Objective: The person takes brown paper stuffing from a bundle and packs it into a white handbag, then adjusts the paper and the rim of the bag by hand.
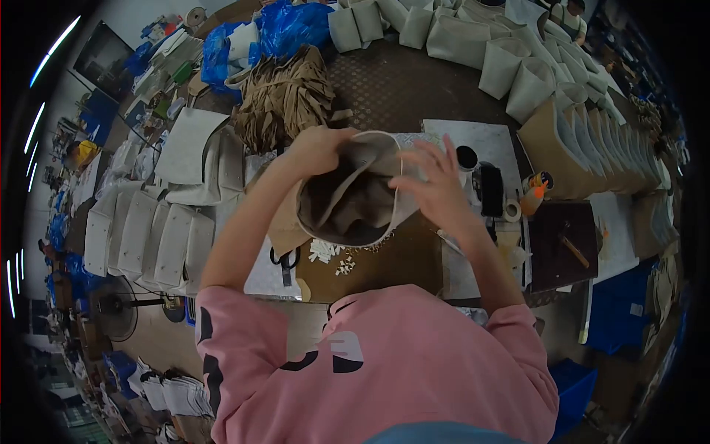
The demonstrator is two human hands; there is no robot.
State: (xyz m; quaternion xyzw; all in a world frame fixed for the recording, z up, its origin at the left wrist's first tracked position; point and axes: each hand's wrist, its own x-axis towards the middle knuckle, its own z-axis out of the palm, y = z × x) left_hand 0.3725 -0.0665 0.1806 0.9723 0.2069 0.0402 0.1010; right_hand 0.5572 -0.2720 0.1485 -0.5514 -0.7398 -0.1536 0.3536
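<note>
1. Head view: the bag, pale outside and brown within, is held up over a brown board on the table, mouth facing the camera.
2. Left hand: fingers bent over the bag's upper rim, grasping it.
3. Right hand: fingers spread, clenched on nothing; thumb overlaps the bag's right edge in view. Cannot tell whether it touches.
4. Near side of bag: white pieces scattered on the board; scissors just left of them.
5. Right of the right hand: tape roll, orange bottle; farther right, a hammer.
6. Far side: heap of brown strips, left; row of pale bags, right.
</note>
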